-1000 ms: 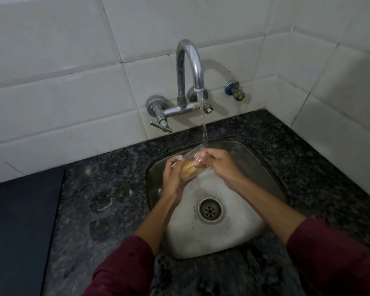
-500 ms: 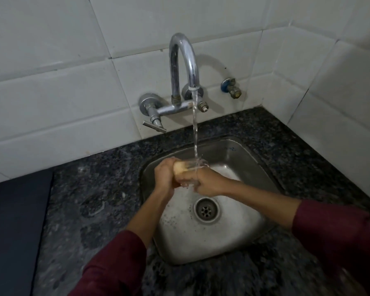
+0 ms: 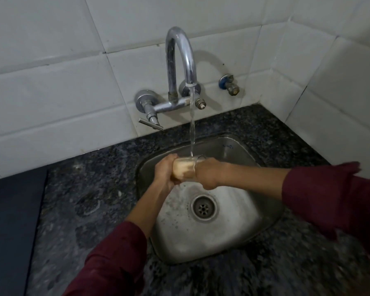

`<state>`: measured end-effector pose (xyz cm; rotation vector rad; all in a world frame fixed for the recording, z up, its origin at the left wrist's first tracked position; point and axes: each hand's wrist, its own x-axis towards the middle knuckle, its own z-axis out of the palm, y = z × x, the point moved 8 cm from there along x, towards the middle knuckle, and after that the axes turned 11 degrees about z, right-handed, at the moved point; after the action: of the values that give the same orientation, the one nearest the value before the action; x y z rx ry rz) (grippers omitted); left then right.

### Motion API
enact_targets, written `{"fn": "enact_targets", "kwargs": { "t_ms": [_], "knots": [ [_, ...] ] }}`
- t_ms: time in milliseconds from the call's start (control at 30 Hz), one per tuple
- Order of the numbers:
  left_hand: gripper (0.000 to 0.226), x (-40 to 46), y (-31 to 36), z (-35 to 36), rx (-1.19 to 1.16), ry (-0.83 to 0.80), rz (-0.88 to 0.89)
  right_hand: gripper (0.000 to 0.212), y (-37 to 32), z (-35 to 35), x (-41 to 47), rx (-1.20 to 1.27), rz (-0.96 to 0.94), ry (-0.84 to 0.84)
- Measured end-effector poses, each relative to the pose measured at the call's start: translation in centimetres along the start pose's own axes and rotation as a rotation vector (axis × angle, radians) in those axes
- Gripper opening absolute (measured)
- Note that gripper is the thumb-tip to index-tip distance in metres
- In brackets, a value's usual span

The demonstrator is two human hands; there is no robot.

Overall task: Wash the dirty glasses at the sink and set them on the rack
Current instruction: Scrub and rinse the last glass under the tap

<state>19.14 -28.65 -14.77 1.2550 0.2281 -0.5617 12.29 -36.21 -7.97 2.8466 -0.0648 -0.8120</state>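
My left hand (image 3: 166, 171) grips the base end of the glass (image 3: 185, 170), held on its side over the sink (image 3: 233, 150) under the tap (image 3: 179, 60) stream, while my right hand (image 3: 209, 174) closes around its mouth end.

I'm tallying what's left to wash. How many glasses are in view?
1. The glass lies sideways between the left hand and right hand, under the tap's stream above the sink. Others may be out of frame.
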Motion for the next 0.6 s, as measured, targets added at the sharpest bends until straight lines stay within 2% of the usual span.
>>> {"fn": "enact_targets", "kwargs": {
  "t_ms": [33,67,133,200,233,267,300,367,400,433,467,500,533,600],
  "knots": [
    [0.017,0.1,0.1,0.1,0.028,-0.028,-0.034,0.022,0.2,-0.1,0.3,-0.021,0.01,-0.011],
    [0.019,0.2,0.2,0.2,0.037,-0.063,-0.046,0.018,0.4,-0.3,0.3,0.084,-0.014,-0.075],
    [0.019,0.2,0.6,0.6,-0.048,-0.13,0.0,0.026,0.1,-0.8,0.6,0.596,-0.085,-0.295],
    [0.017,0.3,1.0,0.6,-0.143,-0.122,0.084,0.05,-1.4,-1.2,-0.3,1.215,-0.133,-0.571],
    [0.016,0.4,1.0,0.3,-0.145,-0.084,0.107,0.056,-1.9,-0.8,-0.2,1.302,-0.137,-0.613],
    [0.015,0.5,0.9,0.0,-0.129,-0.039,0.108,0.057,-2.2,-0.1,0.0,1.208,-0.115,-0.57],
    [0.011,0.4,0.6,-0.3,-0.102,0.004,0.09,0.052,-2.3,0.8,0.0,0.959,-0.101,-0.476],
    [0.007,0.3,-0.1,-0.8,-0.037,0.077,0.045,0.04,-2.1,2.1,0.3,0.288,-0.074,-0.221],
    [0.007,0.3,-0.6,-1.1,-0.01,0.109,0.03,0.034,-1.7,2.3,0.6,0.075,-0.028,-0.128],
    [0.008,0.3,-0.9,-1.4,0.012,0.127,0.017,0.028,-1.4,2.2,0.6,0.001,-0.003,-0.085],
    [0.009,0.3,-1.0,-1.6,0.023,0.122,0.004,0.021,-1.2,2.1,0.7,0.017,0.006,-0.106],
    [0.011,0.3,-1.0,-1.5,0.016,0.091,-0.002,0.019,-1.1,1.9,0.7,0.158,-0.012,-0.164],
    [0.012,0.3,-0.8,-1.2,-0.014,0.039,-0.001,0.028,-1.1,1.9,1.1,0.411,-0.034,-0.253],
    [0.014,0.5,0.0,-0.5,-0.092,-0.049,0.042,0.061,-2.2,1.2,0.6,1.114,-0.134,-0.545]
  ]
}}
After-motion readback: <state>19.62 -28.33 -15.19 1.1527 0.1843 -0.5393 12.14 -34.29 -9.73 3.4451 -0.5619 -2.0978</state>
